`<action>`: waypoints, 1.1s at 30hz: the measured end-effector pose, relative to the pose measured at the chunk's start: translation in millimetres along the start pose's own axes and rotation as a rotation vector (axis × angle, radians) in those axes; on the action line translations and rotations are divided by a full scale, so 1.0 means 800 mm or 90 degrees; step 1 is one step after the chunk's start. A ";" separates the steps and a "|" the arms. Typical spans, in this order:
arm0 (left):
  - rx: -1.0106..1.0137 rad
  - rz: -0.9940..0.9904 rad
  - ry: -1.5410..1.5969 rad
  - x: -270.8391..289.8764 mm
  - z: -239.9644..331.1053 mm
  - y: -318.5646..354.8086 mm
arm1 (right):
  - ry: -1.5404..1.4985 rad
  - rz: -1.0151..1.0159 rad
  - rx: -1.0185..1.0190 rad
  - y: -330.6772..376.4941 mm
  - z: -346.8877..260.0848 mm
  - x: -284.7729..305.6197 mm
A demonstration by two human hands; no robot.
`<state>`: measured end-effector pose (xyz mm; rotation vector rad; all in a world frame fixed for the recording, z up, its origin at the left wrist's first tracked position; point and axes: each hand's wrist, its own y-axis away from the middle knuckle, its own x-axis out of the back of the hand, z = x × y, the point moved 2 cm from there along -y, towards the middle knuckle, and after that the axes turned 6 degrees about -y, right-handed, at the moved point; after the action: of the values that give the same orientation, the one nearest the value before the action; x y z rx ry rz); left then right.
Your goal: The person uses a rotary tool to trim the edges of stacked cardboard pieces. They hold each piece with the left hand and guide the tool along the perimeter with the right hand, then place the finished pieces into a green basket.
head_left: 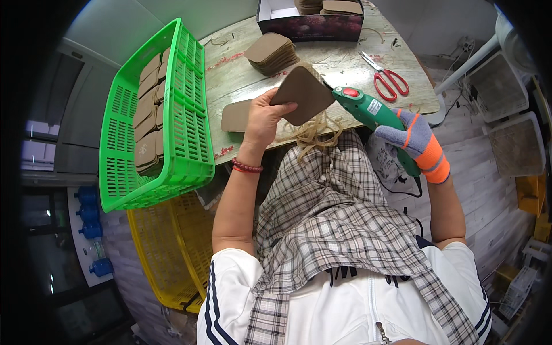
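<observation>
Brown round-cornered pad (pixel 307 94) faces smooth green tool (pixel 365 109)

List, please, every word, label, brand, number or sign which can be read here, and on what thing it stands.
Green power tool: white label, its print too small to read.
White zipped top: dark lettering, partly covered by the checked apron, so no whole word can be read.
I see no other clearly readable text.

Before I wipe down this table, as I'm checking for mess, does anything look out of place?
Yes: tangled beige stringy strips droop over the near edge of the pale wooden table, and small red scraps lie scattered, resembling uncleared waste.
</observation>
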<state>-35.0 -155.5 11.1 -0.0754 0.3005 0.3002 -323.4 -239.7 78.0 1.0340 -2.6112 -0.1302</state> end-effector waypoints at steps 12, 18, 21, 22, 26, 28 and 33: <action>0.137 -0.090 -0.181 0.016 0.011 0.015 | -0.062 -0.047 0.002 -0.014 -0.002 -0.015; -0.005 -0.012 -0.373 0.031 0.038 0.014 | -0.045 -0.084 -0.003 -0.016 0.003 -0.017; 0.008 0.032 -0.301 0.046 0.040 0.011 | -0.034 -0.106 0.012 -0.021 0.011 -0.020; -0.002 0.044 -0.262 0.045 0.040 0.013 | -0.036 -0.116 0.010 -0.022 0.012 -0.022; -0.007 0.052 -0.180 0.042 0.035 0.017 | -0.071 -0.131 -0.021 -0.023 0.013 -0.033; 0.015 0.041 -0.168 0.040 0.030 0.019 | -0.090 -0.141 -0.052 -0.022 0.007 -0.039; 0.083 -0.023 -0.212 0.027 0.021 0.022 | -0.064 -0.152 -0.071 -0.028 0.005 -0.050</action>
<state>-15.7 -130.6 19.9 0.0972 -0.0115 0.2515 -282.9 -228.8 58.9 1.3261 -2.5241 -0.3897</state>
